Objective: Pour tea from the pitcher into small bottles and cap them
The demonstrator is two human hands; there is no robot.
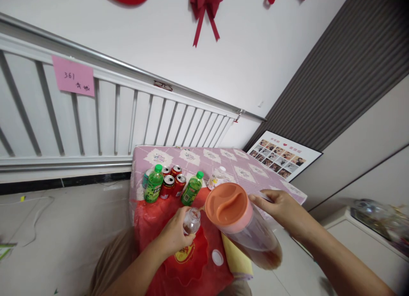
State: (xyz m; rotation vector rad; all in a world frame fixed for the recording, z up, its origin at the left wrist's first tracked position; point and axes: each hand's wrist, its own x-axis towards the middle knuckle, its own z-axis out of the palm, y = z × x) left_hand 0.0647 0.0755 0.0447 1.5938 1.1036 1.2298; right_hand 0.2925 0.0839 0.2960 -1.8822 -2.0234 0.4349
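Observation:
My left hand [172,236] is closed around a small clear bottle [192,219] with an uncapped mouth. My right hand [281,208] grips the handle of a clear pitcher [255,240] with an orange lid [228,204]. The pitcher is tipped to the left, brown liquid inside it, and its spout is right beside the bottle's mouth. Whether liquid is flowing is too small to tell. Below the bottle lies a red scalloped tray [202,249] with a yellow emblem. A white round cap [217,257] rests to its right, near a folded yellow cloth [238,259].
Behind my hands stand two green bottles [154,186] [192,188], several red cans [168,186] and a clear bottle with a white cap [219,176]. The table [246,172] has a purple patterned cover and a red sheet. A white radiator [179,121] and a photo board [284,153] are beyond.

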